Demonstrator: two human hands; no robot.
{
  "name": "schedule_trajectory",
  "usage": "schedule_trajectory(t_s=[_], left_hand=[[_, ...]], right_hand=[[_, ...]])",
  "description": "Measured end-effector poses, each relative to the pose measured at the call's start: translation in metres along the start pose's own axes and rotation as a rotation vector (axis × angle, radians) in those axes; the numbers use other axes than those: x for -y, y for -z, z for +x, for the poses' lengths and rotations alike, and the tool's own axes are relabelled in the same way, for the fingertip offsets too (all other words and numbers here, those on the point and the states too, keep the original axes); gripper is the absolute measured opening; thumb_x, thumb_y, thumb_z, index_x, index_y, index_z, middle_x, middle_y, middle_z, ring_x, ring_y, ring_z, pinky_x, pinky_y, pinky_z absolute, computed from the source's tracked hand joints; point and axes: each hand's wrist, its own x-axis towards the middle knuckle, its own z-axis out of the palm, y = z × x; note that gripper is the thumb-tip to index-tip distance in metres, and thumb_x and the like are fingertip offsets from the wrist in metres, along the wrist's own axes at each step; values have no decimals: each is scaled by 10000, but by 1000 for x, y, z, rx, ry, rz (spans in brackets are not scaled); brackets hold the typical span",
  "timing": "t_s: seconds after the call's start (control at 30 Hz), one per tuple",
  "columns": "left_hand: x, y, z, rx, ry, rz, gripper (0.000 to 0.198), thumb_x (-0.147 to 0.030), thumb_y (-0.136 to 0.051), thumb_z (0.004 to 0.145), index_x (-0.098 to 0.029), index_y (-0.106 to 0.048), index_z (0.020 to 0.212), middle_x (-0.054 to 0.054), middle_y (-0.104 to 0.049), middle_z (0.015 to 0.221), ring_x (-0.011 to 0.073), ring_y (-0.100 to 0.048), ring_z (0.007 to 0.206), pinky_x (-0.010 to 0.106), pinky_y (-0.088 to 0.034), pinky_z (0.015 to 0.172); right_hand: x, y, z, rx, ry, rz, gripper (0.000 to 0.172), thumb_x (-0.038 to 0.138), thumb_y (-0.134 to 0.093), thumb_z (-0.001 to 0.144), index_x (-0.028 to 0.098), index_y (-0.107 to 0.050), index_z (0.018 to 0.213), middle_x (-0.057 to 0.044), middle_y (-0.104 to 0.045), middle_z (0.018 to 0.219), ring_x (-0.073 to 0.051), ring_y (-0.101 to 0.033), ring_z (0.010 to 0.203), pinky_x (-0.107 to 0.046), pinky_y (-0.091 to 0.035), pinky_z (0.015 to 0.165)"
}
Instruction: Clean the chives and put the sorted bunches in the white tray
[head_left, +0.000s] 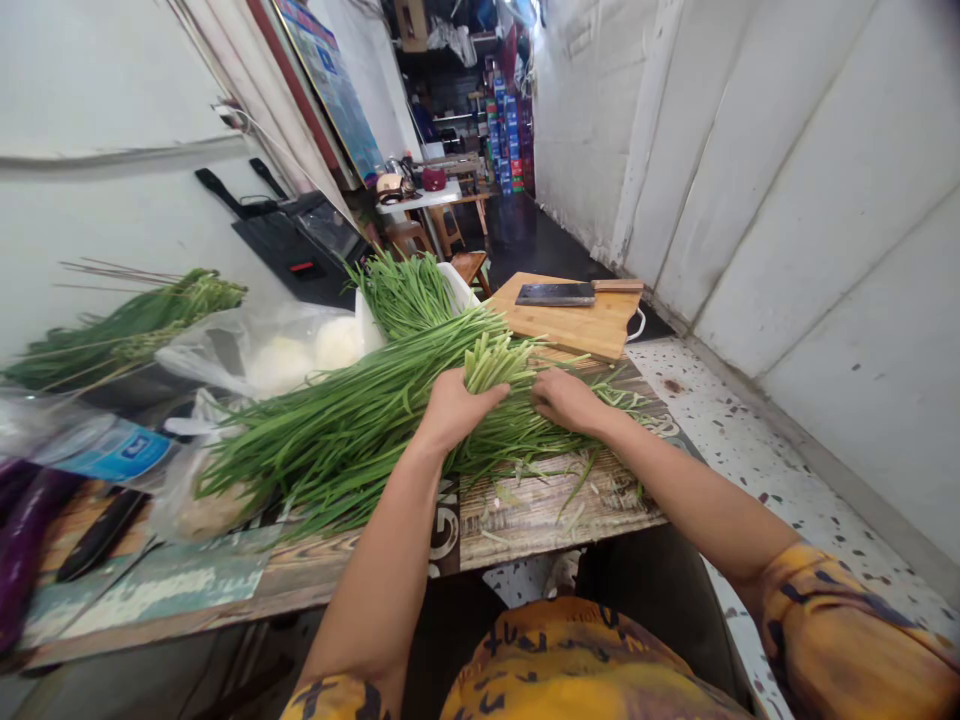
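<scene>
My left hand (454,408) is wrapped round a bundle of garlic chives (493,362), its pale cut ends pointing up and to the right. Just right of that bundle, my right hand (564,400) has its fingers curled together, close to the loose stalks on the table. Whatever the right fingers pinch, if anything, is hidden. A broad heap of long green chives (337,425) spreads leftward beneath and beside my left hand. Loose trimmings lie on the wood-patterned table (517,515) below my hands.
A cleaver (555,294) lies on a bamboo cutting board (574,325) at the table's far end. More chives fill a white container (369,325). Bagged white vegetables (281,362), purple eggplants (37,530) and a black-handled knife (101,535) are on the left. A white wall borders the right.
</scene>
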Motion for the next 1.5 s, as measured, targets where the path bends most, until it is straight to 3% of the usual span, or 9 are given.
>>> schedule_trajectory(t_s=[0.43, 0.63, 0.73, 0.93, 1.03, 1.17, 1.3, 1.4, 1.5], left_hand=[[0, 1, -1, -5, -22, -36, 260, -322, -731, 661, -119, -727, 824, 37, -729, 773, 200, -667, 743, 303, -526, 759], [2, 2, -1, 13, -3, -27, 271, -331, -724, 676, -119, -735, 846, 62, -745, 819, 227, -688, 796, 328, -527, 815], [2, 3, 0, 42, -28, -38, 339, -318, -705, 697, -120, -732, 971, 85, -745, 1009, 254, -679, 967, 360, -491, 931], [0, 1, 0, 206, -96, 41, 248, -273, -674, 709, -144, -726, 914, 43, -746, 934, 225, -674, 877, 338, -495, 864], [1, 0, 0, 121, -23, 9, 147, -284, -674, 703, -143, -691, 743, 26, -709, 719, 186, -640, 678, 297, -494, 704], [1, -1, 0, 124, 16, -68, 161, -294, -682, 695, -157, -636, 625, 17, -657, 601, 155, -584, 562, 273, -464, 615], [2, -1, 0, 135, 21, -80, 186, -314, -685, 694, -154, -642, 610, 26, -660, 603, 165, -594, 572, 282, -472, 620], [3, -2, 1, 135, 14, -45, 170, -311, -696, 685, -144, -679, 653, 38, -688, 645, 185, -623, 623, 300, -493, 665], [4, -1, 1, 153, -4, -46, 199, -323, -705, 682, -132, -715, 736, 55, -723, 730, 212, -657, 709, 333, -511, 747]], right_hand=[[2, 7, 5, 102, 27, 81, 116, 146, -630, 818, 123, -699, 908, -112, -642, 921, -205, -554, 904, -278, -382, 789], [2, 12, 3, -76, -9, 426, 28, 139, -641, 774, 119, -658, 784, -24, -615, 747, -125, -503, 702, -236, -363, 673], [5, 21, -3, -153, -33, 663, 143, 270, -618, 814, 135, -663, 799, 12, -589, 674, -98, -453, 597, -222, -349, 588], [11, 32, -10, -274, -93, 1037, 347, 465, -630, 800, 128, -655, 876, -8, -630, 706, -107, -544, 601, -245, -452, 595], [9, 32, -9, -269, -95, 1064, 417, 519, -578, 831, 128, -644, 962, -3, -627, 711, -101, -574, 580, -236, -466, 576], [-1, 32, -10, -532, -303, 910, 482, 587, -487, 873, 136, -650, 915, 42, -541, 564, -68, -459, 428, -202, -377, 461], [1, 32, -10, -313, -449, 893, 578, 643, -484, 854, 128, -649, 650, 4, -547, 482, -73, -446, 403, -203, -349, 420], [13, 32, -8, -219, -295, 1192, 546, 638, -507, 845, 125, -687, 790, -40, -667, 668, -99, -546, 524, -215, -430, 488], [18, 35, -7, -275, -155, 1459, 490, 608, -630, 774, 127, -679, 850, -44, -681, 732, -105, -572, 578, -234, -470, 536]])
